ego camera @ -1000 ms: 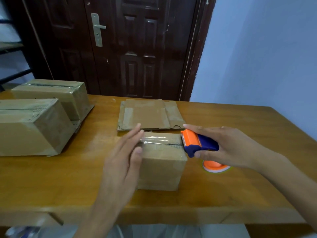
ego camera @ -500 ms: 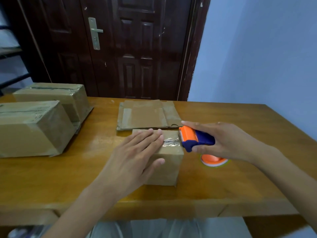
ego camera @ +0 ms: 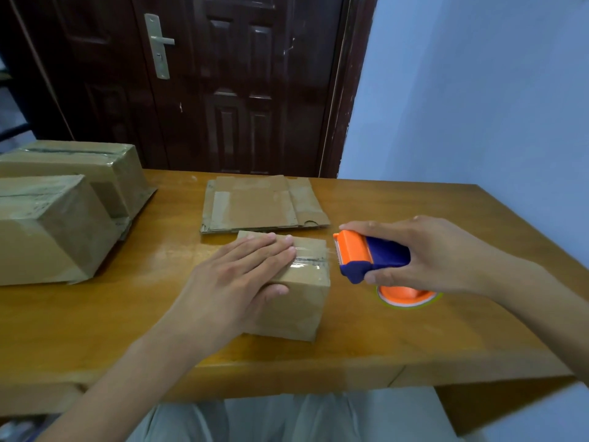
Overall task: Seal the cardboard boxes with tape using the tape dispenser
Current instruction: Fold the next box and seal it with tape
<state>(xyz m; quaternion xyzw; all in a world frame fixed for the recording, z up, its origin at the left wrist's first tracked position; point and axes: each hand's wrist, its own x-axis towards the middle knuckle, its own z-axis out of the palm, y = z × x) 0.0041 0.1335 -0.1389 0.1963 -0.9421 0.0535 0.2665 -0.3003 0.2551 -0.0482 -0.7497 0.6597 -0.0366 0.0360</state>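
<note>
**A:** left hand (ego camera: 236,282) is flat on the small cardboard box (ego camera: 296,301), fingers straight, pressing the clear tape down. Right hand (ego camera: 424,253) is wrapped round the orange-and-blue tape dispenser (ego camera: 366,256), just off the box's right end.

**B:** box sits near the table's (ego camera: 414,339) front edge, mid-width. Plain brown, glossy strip over the seam. Looks light, probably slides, so pinning the top makes sense.

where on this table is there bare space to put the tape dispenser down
Bare wood lies right of the tape dispenser toward the table edge, and between the small box and big boxes. Behind the small box, flattened cardboard crowds it.
</note>
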